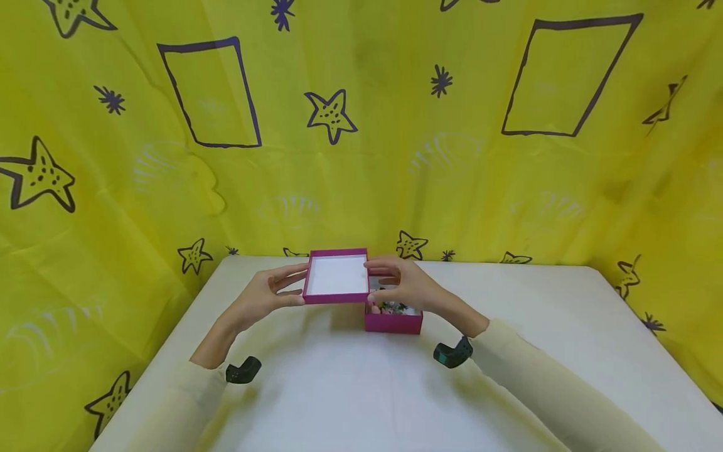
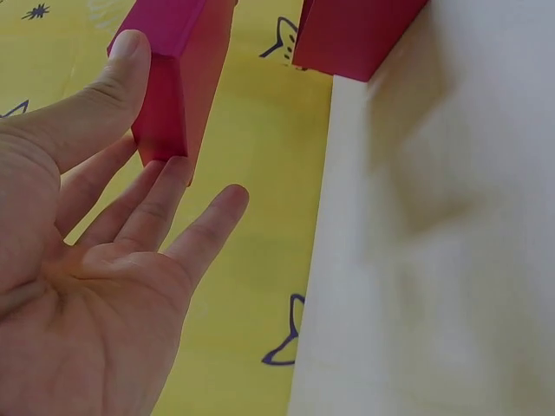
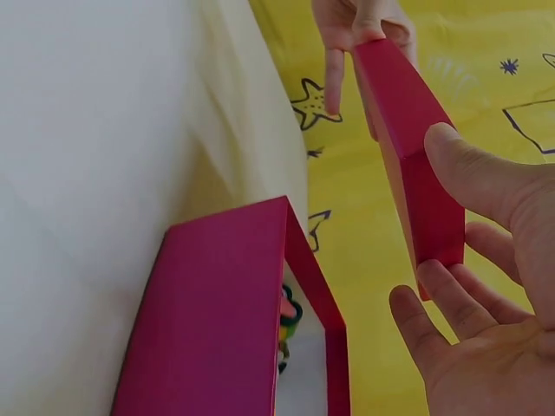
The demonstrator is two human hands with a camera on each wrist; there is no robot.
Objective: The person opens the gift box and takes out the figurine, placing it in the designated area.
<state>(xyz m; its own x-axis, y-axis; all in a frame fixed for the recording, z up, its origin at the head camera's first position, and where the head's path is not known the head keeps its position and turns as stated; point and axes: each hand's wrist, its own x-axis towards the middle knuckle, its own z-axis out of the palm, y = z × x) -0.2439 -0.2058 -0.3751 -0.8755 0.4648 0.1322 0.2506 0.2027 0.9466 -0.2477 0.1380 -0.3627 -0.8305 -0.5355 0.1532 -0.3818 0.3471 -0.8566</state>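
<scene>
A square magenta box lid [image 1: 337,275] with a white inside hangs above the table, its hollow side facing the head camera. My left hand [image 1: 262,295] pinches its left edge between thumb and fingertips. At the opposite edge, my right hand [image 1: 415,285] grips the lid the same way. Behind and below the right hand, the matching magenta box [image 1: 393,324] stands uncovered on the table. Small colourful items [image 1: 395,307] lie inside it, partly hidden by the right hand. In the right wrist view, a green and pink piece [image 3: 289,312] shows past the box wall.
A white-covered table [image 1: 350,395] lies beneath both hands. Yellow cloth [image 1: 373,182] printed with stars and frames hangs behind it and along both sides. Dark devices [image 1: 243,370] sit at the wrists, below the pale sleeves [image 1: 542,376].
</scene>
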